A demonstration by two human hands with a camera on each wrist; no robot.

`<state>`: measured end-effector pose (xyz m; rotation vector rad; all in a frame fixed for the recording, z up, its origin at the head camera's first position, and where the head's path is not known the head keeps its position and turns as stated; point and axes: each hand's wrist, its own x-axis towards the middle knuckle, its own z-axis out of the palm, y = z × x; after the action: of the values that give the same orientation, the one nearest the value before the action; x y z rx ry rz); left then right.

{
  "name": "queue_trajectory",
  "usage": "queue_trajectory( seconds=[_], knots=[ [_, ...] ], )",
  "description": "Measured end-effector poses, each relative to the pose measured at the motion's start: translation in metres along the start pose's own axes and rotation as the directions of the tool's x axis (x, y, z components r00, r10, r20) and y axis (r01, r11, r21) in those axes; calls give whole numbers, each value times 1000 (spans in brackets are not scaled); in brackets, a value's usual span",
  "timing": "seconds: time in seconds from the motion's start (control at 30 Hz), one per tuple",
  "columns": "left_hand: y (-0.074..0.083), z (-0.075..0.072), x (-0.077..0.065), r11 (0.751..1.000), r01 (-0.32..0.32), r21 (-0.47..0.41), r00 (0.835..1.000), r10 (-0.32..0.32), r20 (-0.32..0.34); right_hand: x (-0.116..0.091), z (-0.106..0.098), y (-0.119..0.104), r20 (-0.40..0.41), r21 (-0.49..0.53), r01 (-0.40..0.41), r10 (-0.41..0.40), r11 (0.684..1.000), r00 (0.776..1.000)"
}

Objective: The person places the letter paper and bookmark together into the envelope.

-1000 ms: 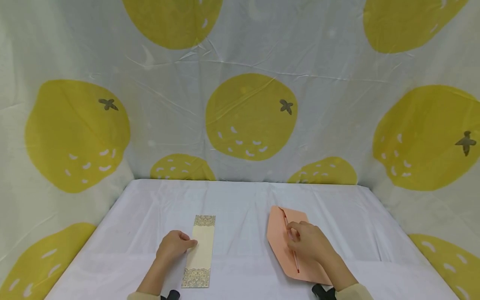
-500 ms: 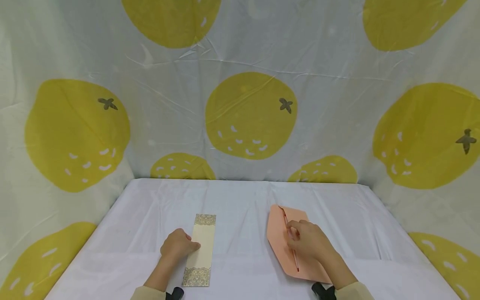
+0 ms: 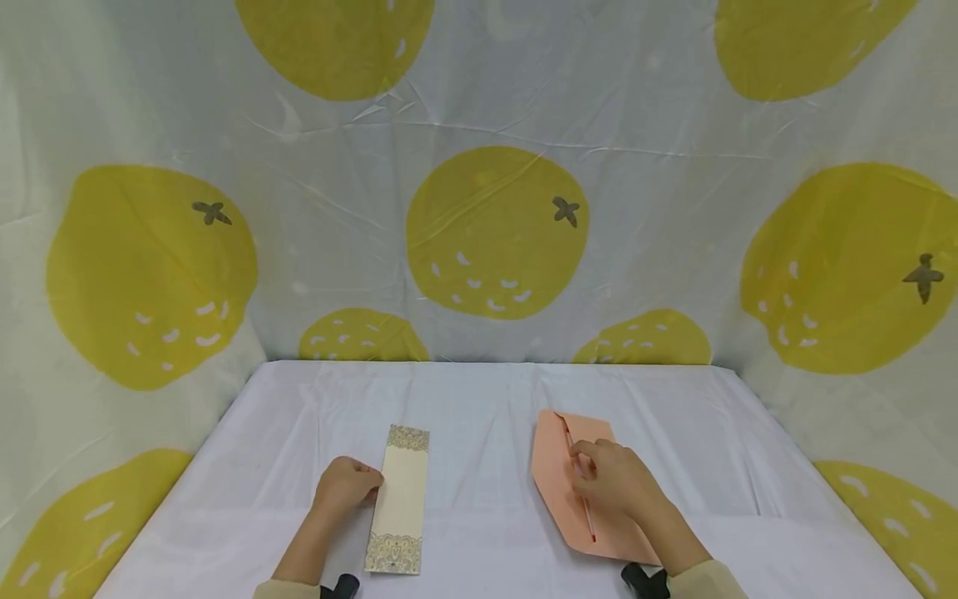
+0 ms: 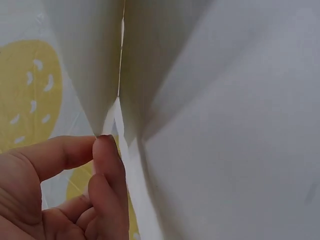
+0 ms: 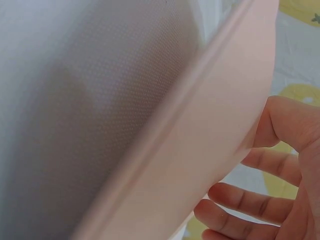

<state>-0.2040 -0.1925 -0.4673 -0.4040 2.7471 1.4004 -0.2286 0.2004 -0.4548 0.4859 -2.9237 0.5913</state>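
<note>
A tall cream card (image 3: 400,499) with gold lace-patterned bands at both ends lies on the left half of the table. My left hand (image 3: 345,487) is at its left long edge. Seen from the left wrist, the thumb and forefinger of that hand (image 4: 75,185) pinch the edge of a pale sheet, with a narrow gap between layers beside it. On the right lies a pink envelope (image 3: 552,474), a thin reddish line running down its face. My right hand (image 3: 614,478) pinches the envelope's flap (image 5: 200,115) between thumb and forefinger; its other fingers are spread below.
White cloth covers the table (image 3: 479,466). Behind and at both sides hangs a pale curtain (image 3: 337,208) printed with large yellow fruit. Dark wrist-worn pieces (image 3: 645,581) sit near the sleeves at the front edge.
My left thumb reached further over the card half a second ago, and the hand has since drawn back left to the card's edge. The right hand and envelope look the same.
</note>
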Motion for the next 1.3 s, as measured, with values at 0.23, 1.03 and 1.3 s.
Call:
queue_trajectory(
  seconds=[0.23,1.03,1.3],
  knots=[
    [-2,-1,2,963,52,-264,997,-33,74,-1,0,1,0,3,4,-4,1000,1000],
    [21,13,-5,910,53,-411,947,86,311,-1,1,2,-17,-2,10,-10,1000,1000],
    [32,29,-7,890,77,-449,918,112,380,0,2,1,-12,-8,13,-13,1000,1000]
  ],
)
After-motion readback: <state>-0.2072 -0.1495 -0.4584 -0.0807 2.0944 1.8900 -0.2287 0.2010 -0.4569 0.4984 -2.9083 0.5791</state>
